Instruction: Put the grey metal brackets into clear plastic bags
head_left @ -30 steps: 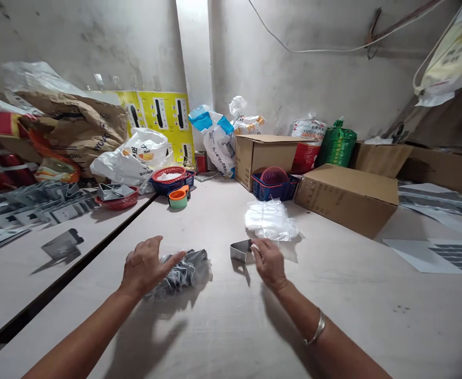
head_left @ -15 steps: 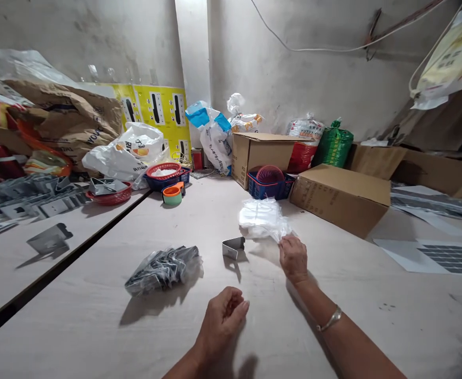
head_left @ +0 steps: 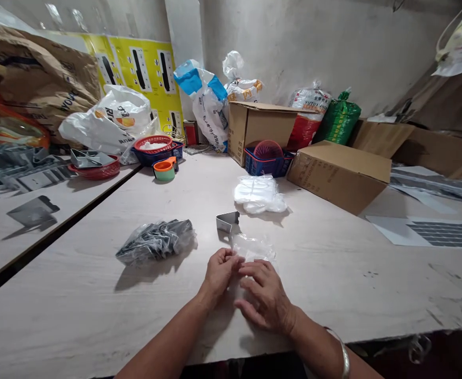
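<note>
A clear plastic bag [head_left: 257, 248] lies under and between my hands near the table's front. My left hand [head_left: 221, 273] pinches its left edge. My right hand [head_left: 264, 295] rests over the bag with its fingers spread, fingertips near the left hand. Just beyond them a bent grey metal bracket [head_left: 227, 222] stands on the table. Farther back sits a stack of clear bags [head_left: 258, 193]. To the left is a plastic bag packed with dark grey pieces [head_left: 156, 242].
Another bracket [head_left: 36, 211] and many grey parts [head_left: 21, 168] lie across the dark table gap at left. A tape roll [head_left: 163, 170], baskets [head_left: 268, 160] and a cardboard box [head_left: 339, 173] stand behind. Printed sheets [head_left: 432, 231] lie at right.
My right hand has come from the bag stack toward me, and a single bag is now at my hands. My left hand has moved up to it. The view has tilted down.
</note>
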Motion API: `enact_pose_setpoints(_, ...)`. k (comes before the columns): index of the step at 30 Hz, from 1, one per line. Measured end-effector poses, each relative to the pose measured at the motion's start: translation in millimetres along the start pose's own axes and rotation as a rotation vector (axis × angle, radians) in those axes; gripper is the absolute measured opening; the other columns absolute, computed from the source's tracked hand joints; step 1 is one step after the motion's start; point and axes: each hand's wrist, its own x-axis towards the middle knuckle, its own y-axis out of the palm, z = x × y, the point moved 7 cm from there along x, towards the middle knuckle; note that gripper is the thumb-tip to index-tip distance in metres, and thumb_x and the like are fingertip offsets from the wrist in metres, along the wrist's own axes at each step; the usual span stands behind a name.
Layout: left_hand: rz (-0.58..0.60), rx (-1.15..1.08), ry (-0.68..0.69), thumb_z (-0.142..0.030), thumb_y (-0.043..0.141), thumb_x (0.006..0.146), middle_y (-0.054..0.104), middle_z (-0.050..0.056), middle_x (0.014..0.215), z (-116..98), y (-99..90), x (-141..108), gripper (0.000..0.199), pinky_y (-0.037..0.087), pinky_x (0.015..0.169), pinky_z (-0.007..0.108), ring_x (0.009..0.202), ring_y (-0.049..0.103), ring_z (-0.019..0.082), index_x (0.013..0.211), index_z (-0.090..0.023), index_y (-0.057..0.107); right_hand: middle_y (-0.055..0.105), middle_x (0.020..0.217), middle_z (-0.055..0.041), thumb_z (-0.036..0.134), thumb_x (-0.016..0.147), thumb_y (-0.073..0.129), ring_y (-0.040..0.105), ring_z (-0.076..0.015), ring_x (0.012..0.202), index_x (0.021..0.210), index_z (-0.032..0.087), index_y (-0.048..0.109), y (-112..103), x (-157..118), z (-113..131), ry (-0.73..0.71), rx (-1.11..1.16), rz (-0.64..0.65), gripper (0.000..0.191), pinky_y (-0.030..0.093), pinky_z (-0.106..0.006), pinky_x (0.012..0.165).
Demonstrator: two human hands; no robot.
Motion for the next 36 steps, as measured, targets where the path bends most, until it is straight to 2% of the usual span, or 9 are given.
enact_pose_setpoints(5, -0.079, -0.054, -0.085, -0.027, 0.073, 0.054, 0.063, -0.001, 0.061, 4, -3.6, 1, 0.031, 0.05, 0.051, 0.03, 0.052, 0.06, 0.015, 0.072, -0.016, 0.051, 0.055, 0.113, -0.0114, 0.029, 0.084, 0.046, 0.049, -0.0232, 0.108, 0.108, 0.02, 0.056, -25, -17, -68, 0.405, -0.08, -0.251, 0.028, 0.04, -0.041, 0.092)
enact_pose_setpoints(8, -0.065, -0.013, -0.054, -0.028, 0.073, 0.055, 0.062, 0.0, 0.06, -1, -4.5, 0, 0.03, 0.05, 0.051, 0.028, 0.051, 0.06, 0.014, 0.072, -0.015, 0.051, 0.052, 0.12, -0.0111, 0.038, 0.082, 0.051, 0.04, -0.0274, 0.119, 0.115, 0.021, 0.054, -19, -23, -95, 0.494, -0.242, -0.129, 0.038, 0.035, -0.045, 0.096)
enact_pose_setpoints(11, -0.005, 0.075, -0.093, -0.029, 0.074, 0.056, 0.06, -0.002, 0.059, -3, -7.7, -5, 0.033, 0.045, 0.046, 0.022, 0.052, 0.06, 0.014, 0.075, -0.015, 0.051, 0.049, 0.126, -0.0088, 0.041, 0.081, 0.052, 0.031, -0.0299, 0.126, 0.116, 0.024, 0.055, -7, -25, -102, 0.512, -0.327, 0.06, 0.039, 0.03, -0.048, 0.099)
enact_pose_setpoints(14, 0.05, 0.183, -0.137, -0.031, 0.073, 0.059, 0.056, -0.004, 0.059, -5, -13.7, -12, 0.037, 0.044, 0.044, 0.022, 0.05, 0.059, 0.012, 0.083, -0.016, 0.05, 0.049, 0.125, -0.0096, 0.039, 0.083, 0.049, 0.03, -0.0299, 0.126, 0.116, 0.025, 0.055, -4, -25, -103, 0.56, -0.392, 0.111, 0.036, 0.03, -0.048, 0.097)
enact_pose_setpoints(18, 0.065, 0.299, -0.175, -0.03, 0.074, 0.057, 0.054, -0.005, 0.063, -3, -19.5, -17, 0.04, 0.052, 0.051, 0.031, 0.05, 0.059, 0.013, 0.084, -0.017, 0.048, 0.049, 0.124, -0.0114, 0.041, 0.084, 0.049, 0.032, -0.0299, 0.124, 0.118, 0.025, 0.053, -4, -26, -105, 0.58, -0.438, 0.102, 0.038, 0.03, -0.047, 0.096)
enact_pose_setpoints(25, 0.138, 0.418, -0.118, -0.019, 0.067, 0.058, 0.051, -0.007, 0.052, 1, -14.1, -15, 0.035, 0.047, 0.043, 0.027, 0.043, 0.053, 0.012, 0.085, -0.017, 0.045, 0.051, 0.121, -0.0139, 0.041, 0.083, 0.052, 0.04, -0.0291, 0.118, 0.119, 0.021, 0.053, -3, -28, -113, 0.578, -0.441, 0.056, 0.041, 0.036, -0.045, 0.091)
enact_pose_setpoints(29, 0.158, 0.44, -0.072, -0.021, 0.057, 0.063, 0.049, -0.007, 0.052, 5, -16.2, -14, 0.025, 0.041, 0.038, 0.023, 0.041, 0.05, 0.011, 0.086, -0.017, 0.048, 0.054, 0.117, -0.0136, 0.037, 0.087, 0.046, 0.044, -0.0281, 0.113, 0.113, 0.018, 0.057, -9, -28, -113, 0.574, -0.421, -0.043, 0.034, 0.04, -0.045, 0.088)
enact_pose_setpoints(32, 0.231, 0.498, 0.027, -0.018, 0.051, 0.065, 0.044, -0.007, 0.054, -5, -11.1, -16, 0.025, 0.031, 0.038, 0.018, 0.04, 0.04, 0.006, 0.089, -0.014, 0.055, 0.046, 0.129, -0.0139, 0.03, 0.088, 0.043, 0.039, -0.028, 0.121, 0.123, 0.018, 0.05, -22, -15, -90, 0.436, -0.397, -0.087, 0.038, 0.038, -0.047, 0.093)
enact_pose_setpoints(36, 0.527, 0.671, 0.19, -0.012, 0.048, 0.065, 0.04, -0.005, 0.054, -42, 17.2, -30, 0.027, 0.026, 0.048, 0.019, 0.05, 0.034, 0.005, 0.087, -0.011, 0.065, 0.031, 0.143, -0.0074, 0.036, 0.081, 0.057, 0.016, -0.0299, 0.134, 0.137, 0.025, 0.032, -31, 16, -31, 0.063, -0.274, 0.178, 0.062, 0.02, -0.053, 0.105)
